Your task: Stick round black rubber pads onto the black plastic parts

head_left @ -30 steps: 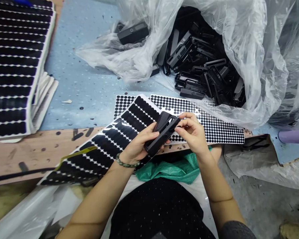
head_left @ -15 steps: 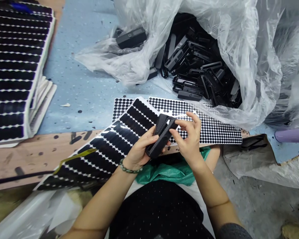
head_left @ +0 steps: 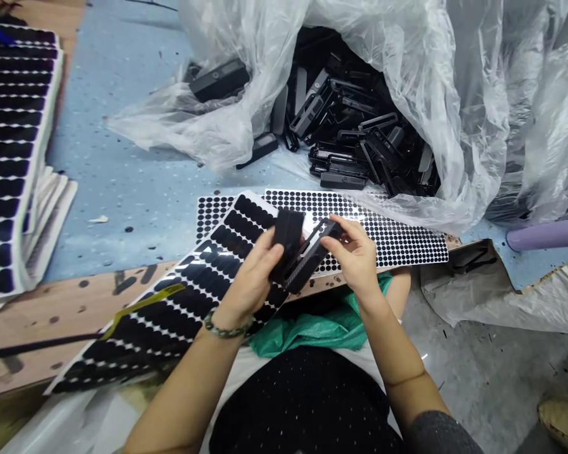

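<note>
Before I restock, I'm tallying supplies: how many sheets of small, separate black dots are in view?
2: the left sheet peeks out beside the slanted sheet; the right sheet lies partly behind the right hand. Others may be hidden underneath.

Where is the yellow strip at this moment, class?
In the head view's lower left, the yellow strip lies across the slanted sheet of black stickers, left of the left hand.
</note>
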{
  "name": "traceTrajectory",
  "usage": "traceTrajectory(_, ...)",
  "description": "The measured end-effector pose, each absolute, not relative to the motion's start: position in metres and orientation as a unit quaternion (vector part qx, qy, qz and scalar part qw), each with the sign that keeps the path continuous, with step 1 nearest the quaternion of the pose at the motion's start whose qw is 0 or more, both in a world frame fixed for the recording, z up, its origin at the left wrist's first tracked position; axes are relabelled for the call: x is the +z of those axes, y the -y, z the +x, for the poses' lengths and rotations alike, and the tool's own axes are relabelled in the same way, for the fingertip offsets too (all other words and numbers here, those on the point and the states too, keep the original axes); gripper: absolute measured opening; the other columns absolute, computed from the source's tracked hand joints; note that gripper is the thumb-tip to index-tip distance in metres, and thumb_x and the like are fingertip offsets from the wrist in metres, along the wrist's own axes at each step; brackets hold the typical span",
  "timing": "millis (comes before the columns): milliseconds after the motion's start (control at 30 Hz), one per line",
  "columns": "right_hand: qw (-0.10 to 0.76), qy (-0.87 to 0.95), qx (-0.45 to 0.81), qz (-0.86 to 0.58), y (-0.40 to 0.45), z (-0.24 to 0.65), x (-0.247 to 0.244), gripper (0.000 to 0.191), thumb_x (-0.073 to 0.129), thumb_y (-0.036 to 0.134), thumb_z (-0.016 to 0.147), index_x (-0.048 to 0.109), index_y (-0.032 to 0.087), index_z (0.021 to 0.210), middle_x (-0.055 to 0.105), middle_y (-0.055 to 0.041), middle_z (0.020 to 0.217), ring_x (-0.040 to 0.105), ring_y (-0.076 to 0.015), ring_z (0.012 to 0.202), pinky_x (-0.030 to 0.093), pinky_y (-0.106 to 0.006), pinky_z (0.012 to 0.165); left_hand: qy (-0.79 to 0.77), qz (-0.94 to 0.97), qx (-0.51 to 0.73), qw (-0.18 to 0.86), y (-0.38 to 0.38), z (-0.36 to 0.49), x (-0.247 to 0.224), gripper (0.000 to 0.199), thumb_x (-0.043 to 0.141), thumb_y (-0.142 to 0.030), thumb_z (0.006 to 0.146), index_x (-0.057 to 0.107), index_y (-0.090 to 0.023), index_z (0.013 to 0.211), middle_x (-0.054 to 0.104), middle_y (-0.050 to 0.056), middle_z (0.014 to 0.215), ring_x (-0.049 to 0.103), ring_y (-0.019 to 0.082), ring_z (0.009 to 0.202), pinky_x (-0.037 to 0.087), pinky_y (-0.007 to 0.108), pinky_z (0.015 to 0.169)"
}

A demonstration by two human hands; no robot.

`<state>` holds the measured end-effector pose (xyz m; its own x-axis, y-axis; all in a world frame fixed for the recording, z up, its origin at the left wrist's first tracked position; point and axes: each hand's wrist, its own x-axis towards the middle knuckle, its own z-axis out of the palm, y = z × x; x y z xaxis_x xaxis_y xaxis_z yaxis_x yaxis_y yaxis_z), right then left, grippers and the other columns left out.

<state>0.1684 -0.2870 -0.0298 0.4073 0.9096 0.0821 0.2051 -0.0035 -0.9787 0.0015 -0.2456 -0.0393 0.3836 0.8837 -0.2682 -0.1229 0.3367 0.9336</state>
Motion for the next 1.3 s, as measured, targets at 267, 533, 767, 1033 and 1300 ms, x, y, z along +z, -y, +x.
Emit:
traceTrajectory(267, 0.497, 0.521, 0.255, -0.645, 0.295, 0.171, -0.015, 0.033, 0.058, 0.037, 0.089, 0.064, 0.029, 0.120, 0.062, -0.0055, 0.108, 0.061, -0.0187, 0.096, 0.059, -0.034, 0.077, -0.335, 0.528, 0.241, 0.743, 0.237, 0.015, -0.014, 0.056, 0.072, -0.046, 0.074, 0.060, -0.021, 0.123, 0.062, 0.011, 0.129, 0.056, 0.032, 0.121, 0.048, 0.045, 0.101)
traceTrajectory(533, 0.395, 0.722, 0.089, -0.561, 0.305, 0.176, -0.013, 0.024, 0.048, 0.020, 0.094, 0.068, 0.025, 0.106, 0.059, -0.0095, 0.107, 0.057, -0.0208, 0.095, 0.054, -0.041, 0.084, -0.384, 0.481, 0.216, 0.758, 0.250, 0.006, -0.017, 0.038, 0.065, -0.040, 0.076, 0.063, -0.019, 0.108, 0.068, 0.004, 0.089, 0.067, 0.021, 0.075, 0.055, 0.036, 0.074)
traceTrajectory(767, 0.353, 0.734, 0.142, -0.562, 0.305, 0.169, -0.005, 0.019, 0.044, 0.017, 0.094, 0.060, 0.024, 0.088, 0.063, -0.0050, 0.087, 0.059, -0.0206, 0.085, 0.051, -0.041, 0.078, -0.437, 0.584, 0.246, 0.639, 0.258, 0.008, -0.019, 0.027, 0.060, -0.037, 0.075, 0.065, -0.019, 0.094, 0.068, 0.002, 0.083, 0.063, 0.021, 0.077, 0.050, 0.034, 0.074)
traceTrajectory(1033, 0.478, 0.628, 0.201, -0.580, 0.316, 0.152, -0.012, 0.016, 0.054, 0.019, 0.090, 0.046, 0.028, 0.100, 0.060, 0.0019, 0.084, 0.062, -0.0143, 0.071, 0.054, -0.041, 0.088, -0.433, 0.538, 0.295, 0.660, 0.262, 0.009, -0.018, 0.022, 0.066, -0.036, 0.072, 0.063, -0.019, 0.085, 0.065, 0.001, 0.079, 0.062, 0.020, 0.075, 0.052, 0.031, 0.070)
traceTrajectory(1300, 0.507, 0.513, 0.298, -0.625, 0.314, 0.155, -0.011, 0.056, 0.071, 0.029, 0.076, 0.046, 0.029, 0.127, 0.051, -0.0096, 0.135, 0.061, -0.0209, 0.106, 0.055, -0.042, 0.093, -0.391, 0.446, 0.306, 0.745, 0.267, 0.009, -0.018, 0.028, 0.071, -0.040, 0.071, 0.061, -0.018, 0.086, 0.063, 0.001, 0.083, 0.060, 0.017, 0.075, 0.053, 0.028, 0.067)
